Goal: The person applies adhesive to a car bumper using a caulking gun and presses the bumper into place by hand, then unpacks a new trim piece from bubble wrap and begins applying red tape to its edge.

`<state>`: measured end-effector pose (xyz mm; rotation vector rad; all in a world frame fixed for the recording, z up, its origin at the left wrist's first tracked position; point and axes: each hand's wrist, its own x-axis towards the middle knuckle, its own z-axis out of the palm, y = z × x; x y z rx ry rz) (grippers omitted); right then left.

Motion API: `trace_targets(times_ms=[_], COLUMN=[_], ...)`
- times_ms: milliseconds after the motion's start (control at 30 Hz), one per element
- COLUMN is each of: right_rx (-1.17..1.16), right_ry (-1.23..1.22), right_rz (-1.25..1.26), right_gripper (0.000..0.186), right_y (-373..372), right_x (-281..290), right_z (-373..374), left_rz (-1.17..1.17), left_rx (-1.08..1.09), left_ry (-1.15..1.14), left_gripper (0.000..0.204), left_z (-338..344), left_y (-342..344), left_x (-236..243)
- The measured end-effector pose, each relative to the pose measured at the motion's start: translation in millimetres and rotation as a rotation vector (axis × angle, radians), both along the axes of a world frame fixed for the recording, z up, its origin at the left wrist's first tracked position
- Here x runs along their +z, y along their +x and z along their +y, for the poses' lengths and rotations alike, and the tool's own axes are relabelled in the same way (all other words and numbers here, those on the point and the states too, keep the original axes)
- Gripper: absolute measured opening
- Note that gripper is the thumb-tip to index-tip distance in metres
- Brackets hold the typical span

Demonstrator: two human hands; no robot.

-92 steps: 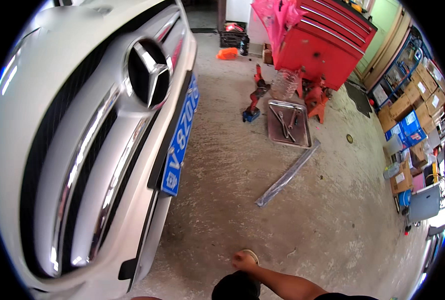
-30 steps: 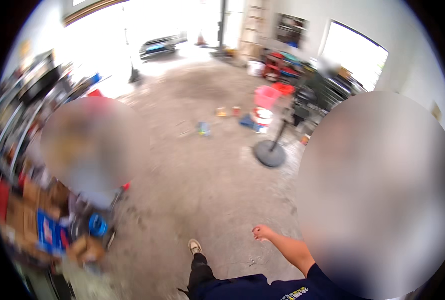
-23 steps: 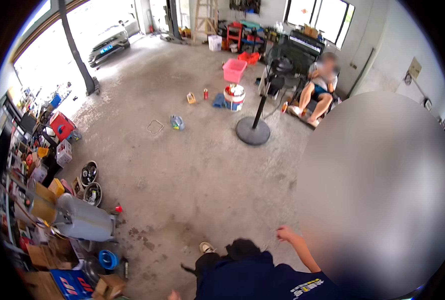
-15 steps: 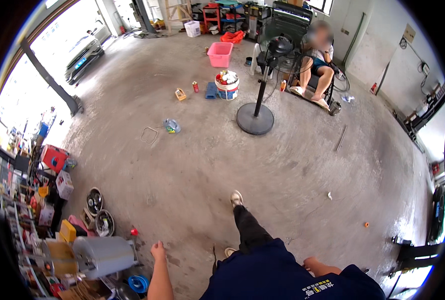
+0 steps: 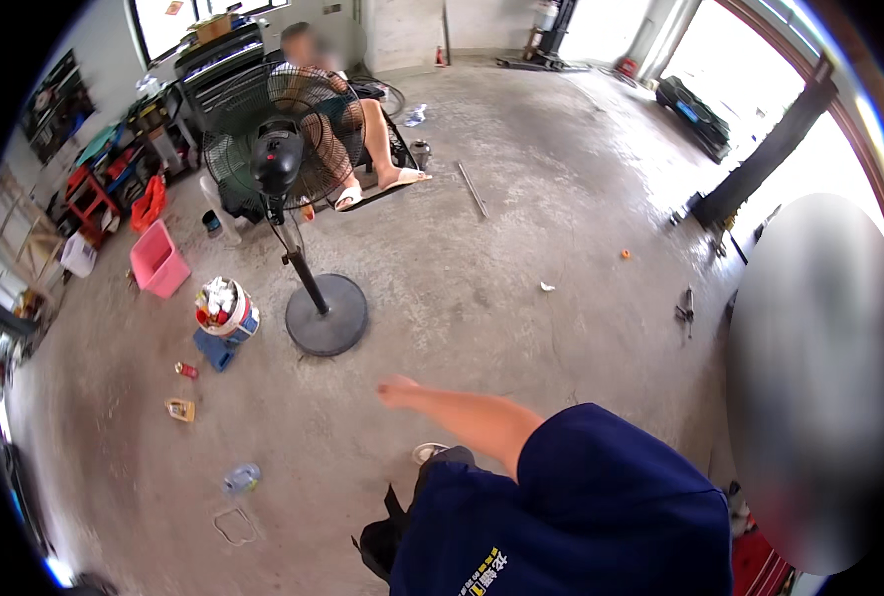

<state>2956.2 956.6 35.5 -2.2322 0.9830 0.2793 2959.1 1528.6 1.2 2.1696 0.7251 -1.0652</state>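
My right arm reaches forward from a navy short sleeve across the lower middle. At its end my right hand [image 5: 398, 390] is held over the concrete floor, slightly smeared, with its fingers curled in and nothing showing in them. It touches nothing. The nearest thing ahead is the round black base of a pedestal fan [image 5: 326, 314]. Below the arm one of my light shoes [image 5: 429, 453] shows beside dark trousers. My left hand is outside the picture.
Left of the fan stand a filled white bucket [image 5: 247, 320], a pink tub [image 5: 160, 260], a red can [image 5: 186, 371], and a plastic jug [image 5: 241, 480]. A person [image 5: 337, 129] sits behind the fan. A metal rod [image 5: 473, 189] lies ahead; a dark post [image 5: 770, 149] and blurred grey shape stand right.
The view has swung right, so the fan, bucket and seated person now lie further left. My right arm has come forward into view; my left hand has left the picture.
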Motion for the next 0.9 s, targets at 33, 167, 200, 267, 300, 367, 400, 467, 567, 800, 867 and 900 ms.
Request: trace_targets(times_ms=[33,167,200,267,300,367,400,467,567,800,867,900], right_rx=[-0.132,-0.29,-0.323,-0.299,-0.105,-0.208,-0.335,-0.642,-0.626,-0.05,-0.44,-0.463], right_ry=[0.104,0.412,0.388,0.267,-0.026,0.042,0.253,0.348,0.321,0.371,0.662,0.659], right_rz=[-0.128,-0.561,-0.565,-0.373,-0.05,0.093,0.286,0.304,0.523,0.596,0.672,0.687], right_gripper=[0.027,0.024,0.024,0.026,0.029,0.034,0.028,0.02,0.016,0.012,0.014,0.016], right_y=[65.0,180.2,204.4,239.2,237.9,241.6,235.3,231.1,225.8,276.4,380.5,429.0], right_x=[47.8,91.5,85.0,45.3,3.6,-24.9,-24.1,4.4,-44.8,-86.0,-127.2,-147.9], right_z=[8.8,32.3,47.1,97.8,109.3,155.2,165.3,191.3,216.2,246.0,207.9,174.0], left_rz=[-0.034,-0.224,-0.235,-0.255,-0.234,-0.229,-0.227,-0.276,-0.317,-0.715,-0.503,-0.463], left_rx=[-0.007,-0.056,-0.083,-0.117,-0.178,-0.243,-0.282,-0.326,-0.419,-0.14,-0.085,-0.092], left_ry=[-0.009,-0.081,-0.091,-0.079,-0.081,-0.079,-0.073,-0.065,-0.132,-0.33,0.071,0.011], left_gripper=[0.039,0.043,0.044,0.047,0.048,0.05,0.051,0.053,0.056,0.035,0.03,0.035], left_z=[2.7,17.9,28.5,50.5,44.0,36.7,29.9,15.8,10.3,-75.0,-38.4,-2.1], left_y=[52.5,238.8,284.7,368.3,407.5,493.7,532.7,615.1,750.8,1007.7,1017.6,1001.8], left_x=[2.3,23.2,24.6,33.0,35.2,42.7,53.8,84.6,126.2,127.4,127.5,87.4])
